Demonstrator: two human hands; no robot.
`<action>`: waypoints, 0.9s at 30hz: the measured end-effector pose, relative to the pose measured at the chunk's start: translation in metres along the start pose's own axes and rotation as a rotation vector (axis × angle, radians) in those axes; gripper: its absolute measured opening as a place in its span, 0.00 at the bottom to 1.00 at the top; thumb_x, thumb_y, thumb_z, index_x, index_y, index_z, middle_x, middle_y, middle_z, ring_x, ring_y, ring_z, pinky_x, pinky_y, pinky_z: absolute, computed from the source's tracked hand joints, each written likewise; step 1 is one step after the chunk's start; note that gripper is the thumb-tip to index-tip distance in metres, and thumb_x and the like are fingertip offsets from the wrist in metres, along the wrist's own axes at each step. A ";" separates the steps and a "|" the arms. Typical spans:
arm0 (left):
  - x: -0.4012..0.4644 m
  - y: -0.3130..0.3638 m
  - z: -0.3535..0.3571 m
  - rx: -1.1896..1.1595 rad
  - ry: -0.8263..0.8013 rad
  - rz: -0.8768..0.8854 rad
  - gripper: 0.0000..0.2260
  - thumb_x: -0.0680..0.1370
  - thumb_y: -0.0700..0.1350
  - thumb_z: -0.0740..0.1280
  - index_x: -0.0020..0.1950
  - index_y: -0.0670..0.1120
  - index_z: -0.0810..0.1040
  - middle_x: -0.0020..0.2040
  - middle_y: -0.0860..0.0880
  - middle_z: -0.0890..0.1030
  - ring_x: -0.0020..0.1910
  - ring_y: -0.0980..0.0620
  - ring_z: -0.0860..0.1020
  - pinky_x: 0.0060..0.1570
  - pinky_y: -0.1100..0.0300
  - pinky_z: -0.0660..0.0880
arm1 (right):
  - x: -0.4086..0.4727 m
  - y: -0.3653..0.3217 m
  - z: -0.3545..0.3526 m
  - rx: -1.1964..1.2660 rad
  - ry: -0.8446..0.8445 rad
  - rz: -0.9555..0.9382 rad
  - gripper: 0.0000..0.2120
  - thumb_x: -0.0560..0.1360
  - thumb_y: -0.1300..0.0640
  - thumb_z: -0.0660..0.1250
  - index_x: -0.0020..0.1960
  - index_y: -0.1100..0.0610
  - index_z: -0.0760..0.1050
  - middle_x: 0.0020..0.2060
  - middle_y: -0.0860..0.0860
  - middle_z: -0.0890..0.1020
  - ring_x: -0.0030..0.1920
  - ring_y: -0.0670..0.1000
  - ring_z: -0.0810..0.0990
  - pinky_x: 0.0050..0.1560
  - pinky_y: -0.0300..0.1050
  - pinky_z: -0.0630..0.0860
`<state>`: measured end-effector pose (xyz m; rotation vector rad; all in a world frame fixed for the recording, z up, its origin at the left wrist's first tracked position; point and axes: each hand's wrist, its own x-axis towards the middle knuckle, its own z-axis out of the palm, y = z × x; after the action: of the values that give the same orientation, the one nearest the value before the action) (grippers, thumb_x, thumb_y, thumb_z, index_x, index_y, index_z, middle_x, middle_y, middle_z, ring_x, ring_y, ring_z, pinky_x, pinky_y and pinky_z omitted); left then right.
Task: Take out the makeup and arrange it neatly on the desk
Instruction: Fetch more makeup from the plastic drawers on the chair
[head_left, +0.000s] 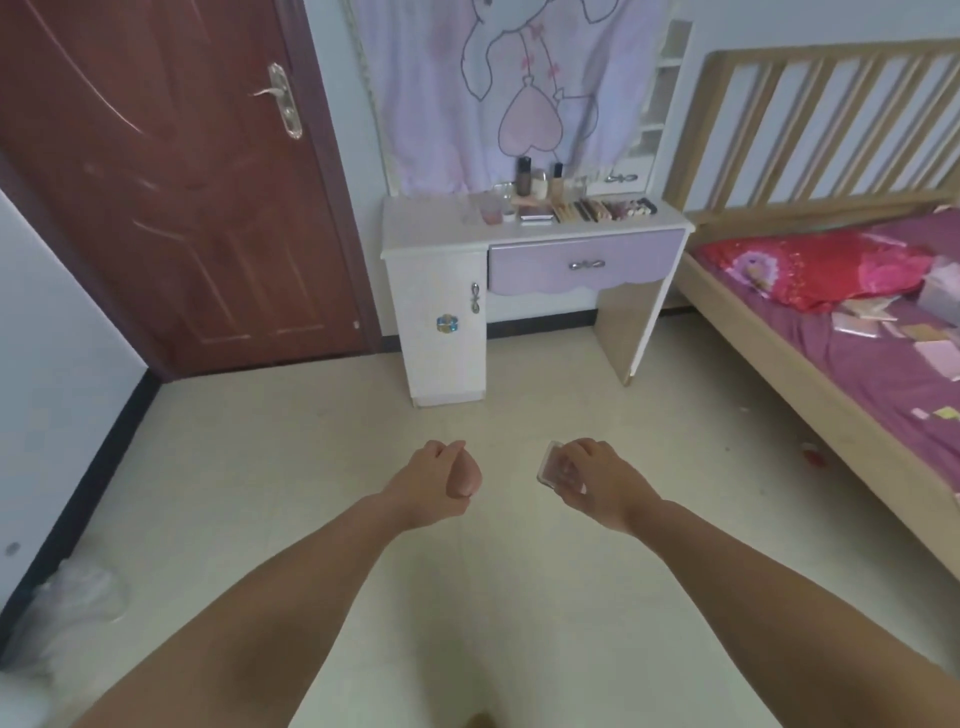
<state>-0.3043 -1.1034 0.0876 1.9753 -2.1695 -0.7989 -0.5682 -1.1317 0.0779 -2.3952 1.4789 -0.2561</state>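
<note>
My right hand (589, 475) grips a flat pink makeup compact (551, 464) out over the floor, well short of the desk. My left hand (439, 475) is curled round a small rounded beige makeup item (466, 479). Ahead stands the white dressing desk (431, 228) with a lilac drawer (584, 266). On its top lie rows of makeup: bottles (524, 175), a small pink cup (491, 214), a palette (536, 212) and several brushes and pencils (602, 209). More flat palettes (857, 326) lie scattered on the purple bed sheet at the right.
A brown door (171, 197) is at the left, shut. The wooden bed frame (810, 364) runs along the right, with a red pillow (831, 265) on it. A clear plastic bag (67, 603) lies by the left wall. Pale tiled floor (519, 395) stretches between me and the desk.
</note>
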 end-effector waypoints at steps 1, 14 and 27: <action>0.020 -0.003 -0.010 -0.006 -0.002 -0.003 0.36 0.74 0.51 0.68 0.77 0.49 0.54 0.71 0.46 0.61 0.69 0.46 0.64 0.66 0.53 0.66 | 0.020 0.006 -0.004 0.011 0.001 0.005 0.16 0.74 0.50 0.66 0.59 0.56 0.71 0.56 0.51 0.75 0.57 0.55 0.72 0.53 0.46 0.73; 0.325 -0.054 -0.121 -0.048 0.063 -0.036 0.37 0.72 0.52 0.70 0.75 0.45 0.56 0.70 0.47 0.64 0.67 0.48 0.67 0.65 0.54 0.68 | 0.343 0.106 -0.040 0.023 -0.007 -0.044 0.14 0.75 0.52 0.66 0.59 0.53 0.72 0.58 0.49 0.74 0.57 0.52 0.71 0.53 0.42 0.72; 0.581 -0.136 -0.240 -0.040 0.051 -0.138 0.38 0.71 0.54 0.71 0.74 0.45 0.56 0.71 0.46 0.63 0.67 0.47 0.66 0.64 0.53 0.68 | 0.664 0.162 -0.055 0.006 -0.106 -0.144 0.15 0.74 0.49 0.65 0.57 0.54 0.72 0.54 0.50 0.75 0.55 0.52 0.72 0.54 0.43 0.72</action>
<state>-0.1728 -1.7329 0.0773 2.1196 -1.9918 -0.7936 -0.4222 -1.8012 0.0637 -2.4729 1.2604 -0.1638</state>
